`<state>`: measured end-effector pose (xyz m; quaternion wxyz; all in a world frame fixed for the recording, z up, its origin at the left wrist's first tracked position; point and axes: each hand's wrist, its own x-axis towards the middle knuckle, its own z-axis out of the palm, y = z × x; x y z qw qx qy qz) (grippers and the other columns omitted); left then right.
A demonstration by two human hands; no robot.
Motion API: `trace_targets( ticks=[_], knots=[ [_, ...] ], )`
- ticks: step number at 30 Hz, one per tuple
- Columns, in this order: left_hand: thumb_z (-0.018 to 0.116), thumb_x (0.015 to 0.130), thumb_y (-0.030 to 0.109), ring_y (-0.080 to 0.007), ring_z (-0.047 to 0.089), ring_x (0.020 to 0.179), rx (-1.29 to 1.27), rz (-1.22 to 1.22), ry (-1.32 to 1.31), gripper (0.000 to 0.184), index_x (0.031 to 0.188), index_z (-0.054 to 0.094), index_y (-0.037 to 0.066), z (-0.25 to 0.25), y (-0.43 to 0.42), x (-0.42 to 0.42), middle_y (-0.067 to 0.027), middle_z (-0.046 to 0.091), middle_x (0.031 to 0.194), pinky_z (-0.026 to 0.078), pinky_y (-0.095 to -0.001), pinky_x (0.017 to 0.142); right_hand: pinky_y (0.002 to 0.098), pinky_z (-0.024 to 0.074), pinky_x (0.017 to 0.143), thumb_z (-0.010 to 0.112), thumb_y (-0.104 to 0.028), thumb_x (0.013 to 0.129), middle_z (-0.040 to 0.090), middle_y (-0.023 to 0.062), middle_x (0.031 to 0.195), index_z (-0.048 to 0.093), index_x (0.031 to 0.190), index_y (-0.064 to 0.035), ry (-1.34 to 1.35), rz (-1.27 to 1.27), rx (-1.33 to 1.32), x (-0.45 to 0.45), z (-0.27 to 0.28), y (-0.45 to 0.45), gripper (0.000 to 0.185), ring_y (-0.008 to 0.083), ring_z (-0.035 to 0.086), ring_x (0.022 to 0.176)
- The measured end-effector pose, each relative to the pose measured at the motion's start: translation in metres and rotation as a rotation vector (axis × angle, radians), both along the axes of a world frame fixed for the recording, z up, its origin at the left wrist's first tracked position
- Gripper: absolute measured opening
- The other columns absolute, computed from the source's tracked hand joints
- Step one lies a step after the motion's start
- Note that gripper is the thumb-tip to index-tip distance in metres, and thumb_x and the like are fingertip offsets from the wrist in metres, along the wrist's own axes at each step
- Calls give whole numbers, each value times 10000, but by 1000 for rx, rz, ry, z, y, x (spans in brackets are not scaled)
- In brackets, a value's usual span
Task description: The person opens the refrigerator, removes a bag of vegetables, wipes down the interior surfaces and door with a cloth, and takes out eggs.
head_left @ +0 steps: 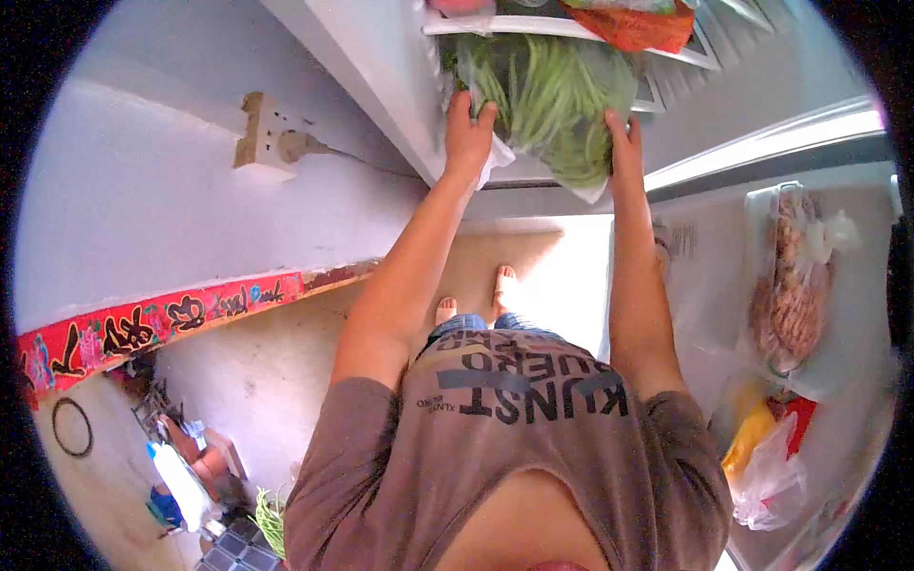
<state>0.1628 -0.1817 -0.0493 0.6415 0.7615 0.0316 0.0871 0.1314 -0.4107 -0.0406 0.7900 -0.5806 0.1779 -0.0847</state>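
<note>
A clear plastic bag of long green beans (552, 100) lies at the front of a white fridge shelf (533, 26), its lower end hanging over the edge. My left hand (467, 138) grips the bag's left side, with a bit of white plastic or paper (494, 164) beside the palm. On the right side, my right hand (624, 143) holds the bag between thumb and fingers. Above the bag, a red-orange package (638, 26) rests on the shelf.
The open fridge door (705, 276) on the right carries a bag of brownish food (792, 285) and plastic bags (762, 466). A wall socket (267, 143) with a plugged cord is at left. Items stand on the floor at lower left.
</note>
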Motion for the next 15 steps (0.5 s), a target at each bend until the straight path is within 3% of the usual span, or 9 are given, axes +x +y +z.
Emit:
trace_targets(
  ticks=[4, 6, 11, 13, 15],
  knots=[
    [625, 863, 318, -322, 471, 1163, -78, 6, 81, 529, 1233, 471, -27, -5, 8, 5, -211, 488, 1260, 366, -382, 978, 402, 396, 989, 733, -367, 774, 407, 177, 1379, 119, 1466, -46, 23, -86, 79, -34, -13, 14, 979, 305, 446, 1221],
    [661, 832, 368, -335, 467, 1195, -118, 6, 137, 667, 1320, 416, -15, -5, 11, 12, -224, 482, 1290, 364, -384, 1003, 411, 357, 1019, 621, -374, 886, 387, 120, 1377, 301, 1406, -59, -1, -87, 190, -38, -16, 16, 687, 260, 390, 1260],
    [711, 789, 358, -331, 447, 1230, 88, 96, 36, 786, 1380, 343, -6, 2, 4, 20, -222, 453, 1333, 351, -369, 1026, 428, 322, 1060, 513, -510, 913, 344, 91, 1444, 287, 1431, -92, -59, 15, 349, -33, -49, 3, 703, 285, 365, 1293],
    [739, 765, 354, -324, 445, 1235, 131, 130, 37, 832, 1390, 327, -7, -12, 4, 31, -216, 448, 1342, 349, -365, 1028, 433, 316, 1064, 500, -514, 916, 417, 90, 1401, 342, 1407, -77, -118, -19, 474, -35, -53, 6, 676, 291, 401, 1268],
    [787, 711, 377, -296, 440, 1246, -272, -131, 112, 929, 1400, 304, -16, -20, 15, 41, -192, 445, 1357, 326, -368, 1046, 433, 312, 1064, 491, -531, 915, 398, 91, 1413, 327, 1414, -83, -108, -24, 500, -40, -58, 8, 690, 293, 386, 1278]
  ],
)
